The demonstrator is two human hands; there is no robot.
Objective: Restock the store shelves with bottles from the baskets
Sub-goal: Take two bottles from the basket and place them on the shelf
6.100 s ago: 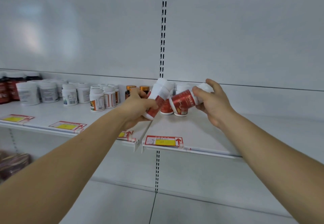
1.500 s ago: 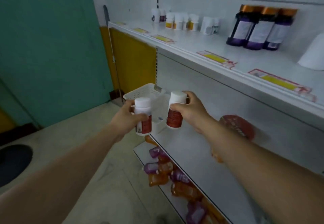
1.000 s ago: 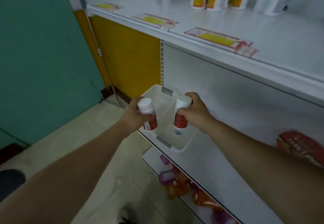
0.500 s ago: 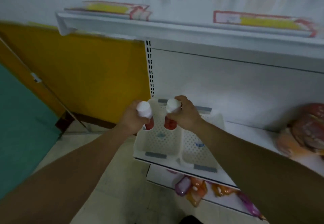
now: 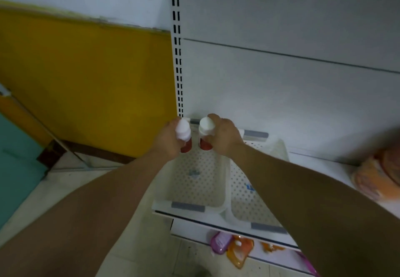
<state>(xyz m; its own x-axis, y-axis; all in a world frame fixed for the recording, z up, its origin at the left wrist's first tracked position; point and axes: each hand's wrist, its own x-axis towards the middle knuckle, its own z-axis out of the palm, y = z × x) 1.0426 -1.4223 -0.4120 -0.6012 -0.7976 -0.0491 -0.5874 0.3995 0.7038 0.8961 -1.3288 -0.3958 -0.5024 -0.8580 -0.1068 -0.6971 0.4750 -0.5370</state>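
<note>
Left hand [image 5: 167, 140]: fingers curled round a red bottle with a white cap [image 5: 183, 134], held upright. Right hand [image 5: 224, 137]: fingers and thumb curled round a second red bottle with a white cap [image 5: 205, 132], also upright. The two bottles are side by side, close together but not touching, and both are above the back end of the left basket [image 5: 194, 206].

Left basket: white, perforated, with a grey strip on its front rim. It sits at the left end of a white shelf [image 5: 313, 159]. Apart from a small mark on its floor, its visible interior shows only perforated plastic. Right basket [image 5: 244, 190]: same type, placed directly beside the left basket, the walls touching or nearly so. The right forearm covers much of it, so its contents cannot be determined.

Shelf surroundings: a slotted white upright [image 5: 177, 60] runs up from the back left corner of the shelf, next to a white back panel [image 5: 281, 81]. An orange and red packaged item [image 5: 376, 177], blurred, lies on the shelf at the right edge of view. On a lower shelf [image 5: 194, 231], a purple pouch [image 5: 219, 240] and an orange pouch [image 5: 240, 250] lie just beside each other.

To the left of the shelving: a yellow wall panel [image 5: 86, 81] and a teal surface [image 5: 17, 157].
</note>
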